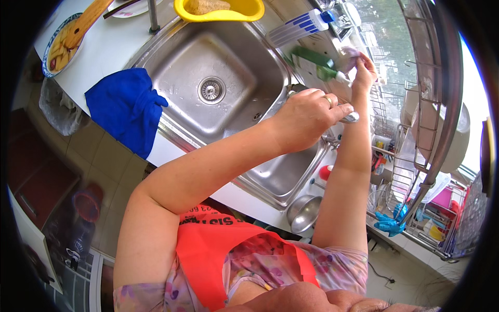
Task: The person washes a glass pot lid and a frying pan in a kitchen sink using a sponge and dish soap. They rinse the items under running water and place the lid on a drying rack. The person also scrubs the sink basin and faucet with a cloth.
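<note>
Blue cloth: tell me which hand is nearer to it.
Left. The left hand is across the large basin from the blue cloth; the right hand is farther right, beside the green bottle.

Left upper arm (148, 244): bare, out to the side, runs up from lower edge.
Left elbow (145, 195): sharply bent, pointing outward.
Left forearm (218, 162): slants across the body, up and right.
Left wrist (275, 136): roughly in line with forearm, no strong bend.
Left hand (307, 120): back uppermost, fingers curled under in a grip, tips partly hidden; sits just beside right forearm in this view.
Right arm (345, 203): bare, almost straight, stretched well forward.
Right wrist (361, 96): slightly bent, beyond left hand.
Right hand (366, 76): farthest forward, fingers bent toward the left; exact finger closure unclear.
</note>
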The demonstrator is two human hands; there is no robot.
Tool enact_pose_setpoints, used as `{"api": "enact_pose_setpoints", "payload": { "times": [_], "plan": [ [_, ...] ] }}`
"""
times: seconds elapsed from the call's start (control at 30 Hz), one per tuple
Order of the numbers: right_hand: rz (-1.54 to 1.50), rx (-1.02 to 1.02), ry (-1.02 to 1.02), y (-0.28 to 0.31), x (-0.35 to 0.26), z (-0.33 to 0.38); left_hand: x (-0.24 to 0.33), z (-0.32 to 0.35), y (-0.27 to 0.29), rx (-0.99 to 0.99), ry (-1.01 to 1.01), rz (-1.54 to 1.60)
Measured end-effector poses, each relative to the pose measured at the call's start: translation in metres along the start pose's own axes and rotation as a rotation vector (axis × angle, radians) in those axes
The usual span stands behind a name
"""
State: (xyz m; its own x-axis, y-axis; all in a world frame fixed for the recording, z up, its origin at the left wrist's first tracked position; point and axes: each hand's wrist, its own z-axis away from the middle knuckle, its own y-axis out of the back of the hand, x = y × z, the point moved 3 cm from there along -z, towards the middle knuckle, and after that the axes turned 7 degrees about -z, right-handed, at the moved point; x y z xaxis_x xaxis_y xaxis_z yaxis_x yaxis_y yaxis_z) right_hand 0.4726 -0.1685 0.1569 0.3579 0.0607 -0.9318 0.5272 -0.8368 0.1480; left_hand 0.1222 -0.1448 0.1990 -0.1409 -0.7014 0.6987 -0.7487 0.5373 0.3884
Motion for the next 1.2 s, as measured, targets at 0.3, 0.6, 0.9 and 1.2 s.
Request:
{"api": "enact_pose_setpoints", "payload": {
  "times": [0.3, 0.6, 0.9, 1.2],
  "plan": [
    [-0.210, 0.316, 0.070, -0.021, 0.002, 0.002, 0.002, -0.002, 0.002, -0.007, -0.019, 0.004],
    [-0.492, 0.278, 0.065, -0.035, -0.006, -0.014, 0.003, -0.006, 0.005, -0.031, -0.002, 0.078],
    [-0.990, 0.289, -0.272, -0.031, 0.022, -0.025, 0.006, -0.008, 0.006, -0.031, -0.008, 0.073],
    [-0.853, 0.240, -0.329, -0.034, -0.005, 0.011, 0.004, -0.005, 0.003, -0.026, -0.002, 0.050]
  ]
}}
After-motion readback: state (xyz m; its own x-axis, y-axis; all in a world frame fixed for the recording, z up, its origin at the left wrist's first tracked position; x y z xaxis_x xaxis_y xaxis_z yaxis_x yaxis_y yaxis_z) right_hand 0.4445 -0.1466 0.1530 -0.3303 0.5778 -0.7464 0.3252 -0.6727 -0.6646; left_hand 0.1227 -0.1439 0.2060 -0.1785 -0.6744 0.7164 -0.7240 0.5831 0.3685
